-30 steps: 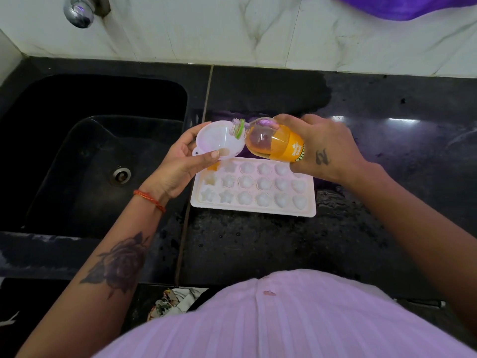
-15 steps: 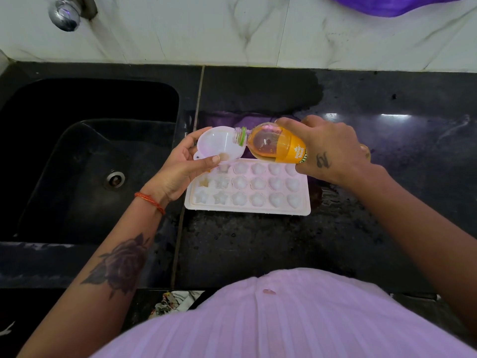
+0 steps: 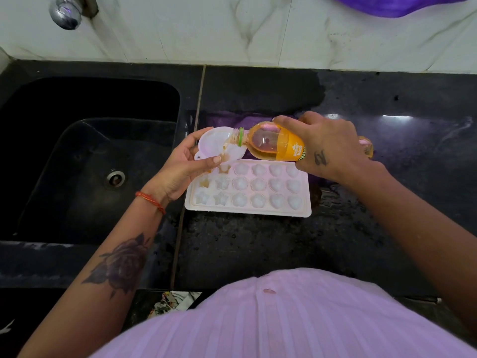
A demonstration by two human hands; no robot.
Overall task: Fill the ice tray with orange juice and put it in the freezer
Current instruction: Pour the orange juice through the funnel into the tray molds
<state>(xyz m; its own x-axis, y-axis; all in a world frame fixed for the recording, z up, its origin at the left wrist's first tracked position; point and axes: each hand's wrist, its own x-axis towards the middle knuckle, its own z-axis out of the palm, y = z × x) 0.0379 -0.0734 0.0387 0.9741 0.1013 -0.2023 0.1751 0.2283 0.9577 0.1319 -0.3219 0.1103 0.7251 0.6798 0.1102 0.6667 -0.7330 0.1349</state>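
A white ice tray [image 3: 247, 211] with star, flower and heart moulds lies on the black counter. Two star cells at its left end hold orange liquid. My left hand [image 3: 180, 169] holds a white funnel [image 3: 215, 144] over the tray's back-left corner. My right hand [image 3: 325, 146] grips an orange juice bottle [image 3: 273, 144], tipped on its side with its open neck inside the funnel. Juice runs into the funnel. The tray's back-left cells are hidden by my left hand.
A black sink [image 3: 85, 156] with a drain lies left of the tray. A chrome tap [image 3: 65, 12] sticks out of the white marble wall. The black counter [image 3: 387, 215] is wet around the tray. A purple cloth [image 3: 397, 6] hangs at the top right.
The bottle has tipped a little further and juice now shows in the funnel. Both hands stay over the tray's left end. More orange shows in the left star cells.
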